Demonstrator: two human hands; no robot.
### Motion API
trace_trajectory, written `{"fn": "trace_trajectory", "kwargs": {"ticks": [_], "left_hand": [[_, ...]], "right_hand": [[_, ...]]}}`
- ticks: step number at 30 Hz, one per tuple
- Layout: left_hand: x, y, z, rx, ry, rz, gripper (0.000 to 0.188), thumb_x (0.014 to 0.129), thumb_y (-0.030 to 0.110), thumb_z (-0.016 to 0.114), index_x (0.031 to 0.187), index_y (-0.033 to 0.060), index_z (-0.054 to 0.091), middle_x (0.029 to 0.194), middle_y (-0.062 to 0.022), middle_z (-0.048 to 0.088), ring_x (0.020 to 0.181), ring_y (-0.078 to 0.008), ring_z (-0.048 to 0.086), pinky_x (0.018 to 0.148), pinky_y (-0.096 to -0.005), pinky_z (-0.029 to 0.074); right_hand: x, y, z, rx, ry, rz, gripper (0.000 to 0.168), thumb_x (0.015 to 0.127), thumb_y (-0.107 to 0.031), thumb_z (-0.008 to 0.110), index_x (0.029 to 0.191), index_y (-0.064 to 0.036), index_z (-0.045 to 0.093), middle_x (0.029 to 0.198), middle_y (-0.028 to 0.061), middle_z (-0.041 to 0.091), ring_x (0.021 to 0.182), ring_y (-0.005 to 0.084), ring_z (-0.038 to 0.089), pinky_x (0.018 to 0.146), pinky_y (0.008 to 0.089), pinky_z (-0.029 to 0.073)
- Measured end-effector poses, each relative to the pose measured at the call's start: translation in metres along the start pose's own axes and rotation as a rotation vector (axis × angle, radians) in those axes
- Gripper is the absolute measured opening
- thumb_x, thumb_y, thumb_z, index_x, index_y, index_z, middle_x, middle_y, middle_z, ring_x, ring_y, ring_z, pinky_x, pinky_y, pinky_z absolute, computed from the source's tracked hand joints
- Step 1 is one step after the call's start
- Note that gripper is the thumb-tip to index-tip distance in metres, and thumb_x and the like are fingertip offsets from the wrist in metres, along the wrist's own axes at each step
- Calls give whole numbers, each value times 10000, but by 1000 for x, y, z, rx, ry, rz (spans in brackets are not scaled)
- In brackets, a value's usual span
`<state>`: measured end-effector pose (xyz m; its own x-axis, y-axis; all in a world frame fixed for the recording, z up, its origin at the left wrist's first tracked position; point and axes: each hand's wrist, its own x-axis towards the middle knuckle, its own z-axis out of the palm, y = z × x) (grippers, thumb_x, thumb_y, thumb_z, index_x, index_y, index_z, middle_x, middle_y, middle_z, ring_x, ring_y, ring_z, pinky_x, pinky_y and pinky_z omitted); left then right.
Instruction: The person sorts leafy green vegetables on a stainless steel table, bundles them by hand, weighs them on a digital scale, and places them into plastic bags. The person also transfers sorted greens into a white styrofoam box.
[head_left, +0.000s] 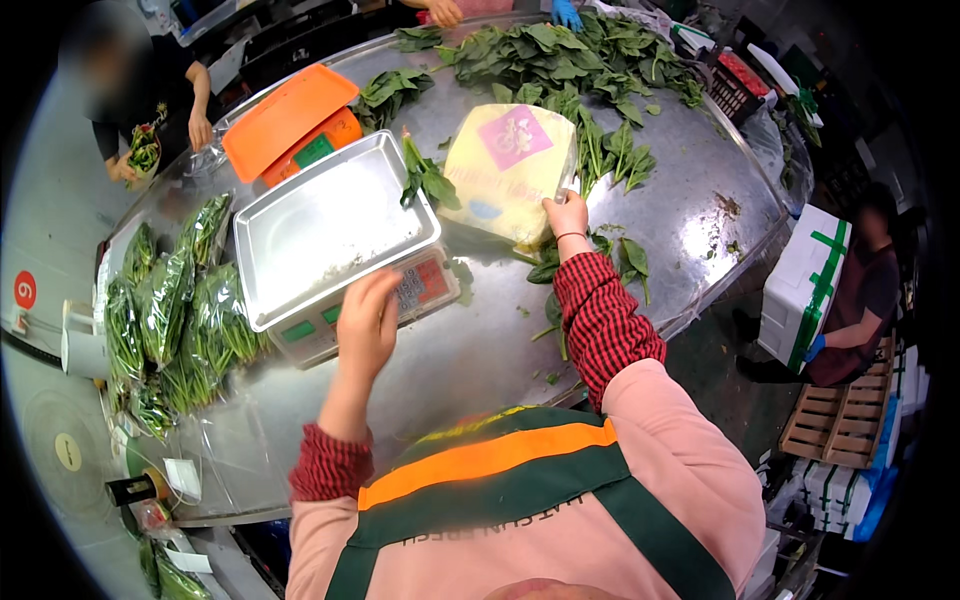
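My right hand (567, 213) grips the edge of a pale yellow printed plastic basket or bag (504, 169), whose exact kind I cannot tell, above the steel table. Near the front edge of a digital weighing scale (420, 289) is my left hand (369, 315), with nothing seen in it; its fingers point up beside the keypad. A shallow metal tray (330, 225) lies on the scale. A small leafy sprig (429, 178) hangs over the tray's right rim. Loose leafy greens (551, 60) are heaped at the table's far side, some reaching down beside the yellow thing.
Bagged greens (169, 300) lie at the left on the steel table (480, 352). Orange plastic containers (289, 120) stand behind the scale. One person at the upper left holds greens; another's hands are at the far edge. At the right, a person holds a white foam box (802, 281).
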<state>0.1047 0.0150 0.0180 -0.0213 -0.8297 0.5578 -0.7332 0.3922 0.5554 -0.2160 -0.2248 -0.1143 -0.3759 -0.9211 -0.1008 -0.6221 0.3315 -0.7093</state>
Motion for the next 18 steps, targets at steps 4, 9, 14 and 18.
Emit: {"fn": "trace_trajectory", "kwargs": {"ticks": [4,9,14,18], "left_hand": [[109,-21,26,542,-89,336,416,829,-18,504,1226,96,560,1312,-102,511,1258,-284,439,1049,-440,335],[186,-77,73,906,-279,551,528,855,49,472,1370,161,432,1428,-44,417,1396,-226,267,1152,-469,164],[186,-130,75,883,-303,441,244,835,73,492,1055,112,589,965,-66,576,1067,-254,544,1006,-412,393],[163,-149,20,315,34,-224,271,854,86,542,1122,104,584,962,-112,663,886,-302,633,778,-370,498]], "right_hand": [[-29,-14,-1,84,314,-329,363,840,-253,574,1166,-100,619,1169,119,619,1047,321,595,876,413,478],[-82,-52,-30,472,243,-551,284,889,-105,519,1149,-37,609,1177,150,618,1095,332,583,936,376,467],[-162,-77,-101,223,24,-1136,307,827,-39,539,1115,-71,642,1144,143,635,1057,287,616,888,353,488],[-219,-36,-92,-26,-258,-1546,242,736,-129,629,977,-129,650,1018,36,650,974,225,616,769,358,513]]}}
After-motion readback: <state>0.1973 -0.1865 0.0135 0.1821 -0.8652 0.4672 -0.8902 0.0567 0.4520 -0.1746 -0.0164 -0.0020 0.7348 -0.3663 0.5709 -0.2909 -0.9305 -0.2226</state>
